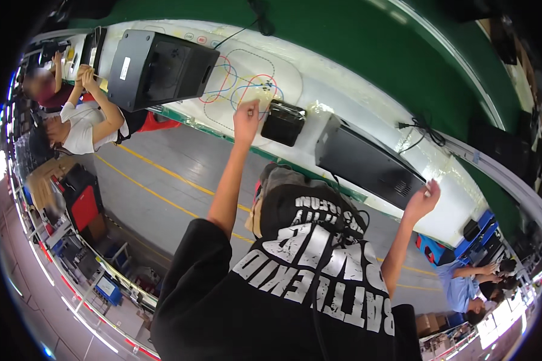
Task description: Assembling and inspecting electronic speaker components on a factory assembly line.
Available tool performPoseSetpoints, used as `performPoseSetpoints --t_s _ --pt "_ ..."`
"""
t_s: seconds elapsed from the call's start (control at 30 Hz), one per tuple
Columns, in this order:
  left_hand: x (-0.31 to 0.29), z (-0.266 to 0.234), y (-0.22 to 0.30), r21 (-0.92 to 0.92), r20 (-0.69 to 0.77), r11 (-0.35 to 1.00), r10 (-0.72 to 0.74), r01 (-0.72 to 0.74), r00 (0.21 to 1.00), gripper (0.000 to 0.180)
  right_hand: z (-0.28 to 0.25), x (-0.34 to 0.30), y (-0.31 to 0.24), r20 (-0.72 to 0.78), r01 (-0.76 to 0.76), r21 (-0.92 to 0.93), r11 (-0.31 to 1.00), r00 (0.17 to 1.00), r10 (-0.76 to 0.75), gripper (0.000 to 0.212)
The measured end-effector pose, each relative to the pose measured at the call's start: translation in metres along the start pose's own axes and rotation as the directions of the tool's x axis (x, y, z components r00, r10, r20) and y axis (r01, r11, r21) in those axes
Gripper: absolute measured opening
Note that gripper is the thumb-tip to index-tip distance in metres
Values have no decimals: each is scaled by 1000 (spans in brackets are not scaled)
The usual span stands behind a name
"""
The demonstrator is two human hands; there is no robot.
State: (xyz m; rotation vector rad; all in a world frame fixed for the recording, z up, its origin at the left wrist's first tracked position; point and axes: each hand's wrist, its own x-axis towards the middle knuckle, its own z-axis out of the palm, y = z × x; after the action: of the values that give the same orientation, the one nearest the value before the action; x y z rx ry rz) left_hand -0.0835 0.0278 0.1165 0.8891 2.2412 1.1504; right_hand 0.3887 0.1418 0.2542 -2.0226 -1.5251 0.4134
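My left hand is raised just left of a small black tray with a shiny clear film or contents on it. Its fingers are curled together, and whatever they may hold is too small to make out. A long black metal casing lies on the bench right of the tray. My right hand is beside the casing's right end, with its fingers bent in. Something pale shows at those fingertips, too small to name. Contact between that hand and the casing cannot be told.
A larger black boxy machine stands on the white bench mat to the left. Black cables lie along the far edge. One co-worker in white works at the left, another in blue at the right.
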Motion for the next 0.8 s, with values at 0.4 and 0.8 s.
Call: performPoseSetpoints --t_s 0.4,0.8 --pt "100 25 -61 74 266 932 323 -354 908 11 332 -50 -244 695 501 457 735 316 -646 17" --pt "112 13 -70 -64 246 961 277 -269 929 10 417 -100 -255 803 797 274 538 118 -584 11"
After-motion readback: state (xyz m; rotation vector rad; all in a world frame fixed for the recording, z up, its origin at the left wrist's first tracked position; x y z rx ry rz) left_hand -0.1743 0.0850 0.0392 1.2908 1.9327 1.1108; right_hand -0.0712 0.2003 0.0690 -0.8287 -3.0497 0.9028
